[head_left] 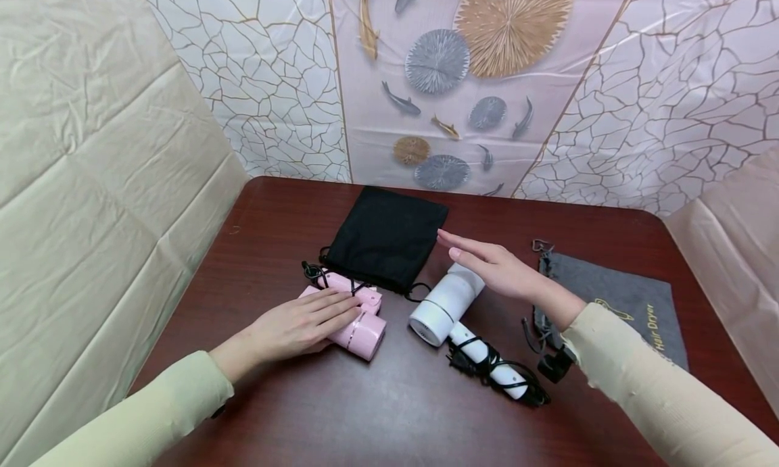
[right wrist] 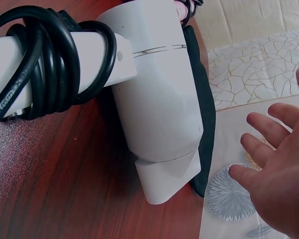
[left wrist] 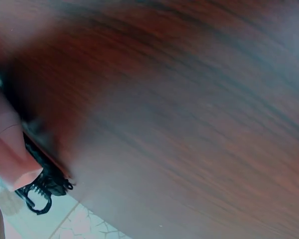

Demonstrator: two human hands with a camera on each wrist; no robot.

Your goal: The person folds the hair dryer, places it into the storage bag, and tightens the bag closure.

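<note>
My left hand (head_left: pixel 301 324) lies over a pink hair dryer (head_left: pixel 368 337), its fingers fairly straight across the barrel. The dryer's folded handle has a black cord on it, and the thumb is mostly hidden. In the left wrist view the pink dryer (left wrist: pixel 10 159) shows at the left edge. A white hair dryer (head_left: pixel 441 306) rests on the table, its handle (head_left: pixel 477 351) wound with black cord. Just above its nozzle end hovers my right hand (head_left: pixel 502 267), fingers extended and holding nothing. The right wrist view shows this hand (right wrist: pixel 281 174) apart from the white dryer (right wrist: pixel 159 99).
Behind the dryers a black drawstring pouch (head_left: pixel 389 234) lies flat. On the right is a grey pouch (head_left: pixel 633 291) marked "Hair Dryer", partly covered by my right sleeve. A patterned backdrop (head_left: pixel 389 136) rises behind the table's far edge.
</note>
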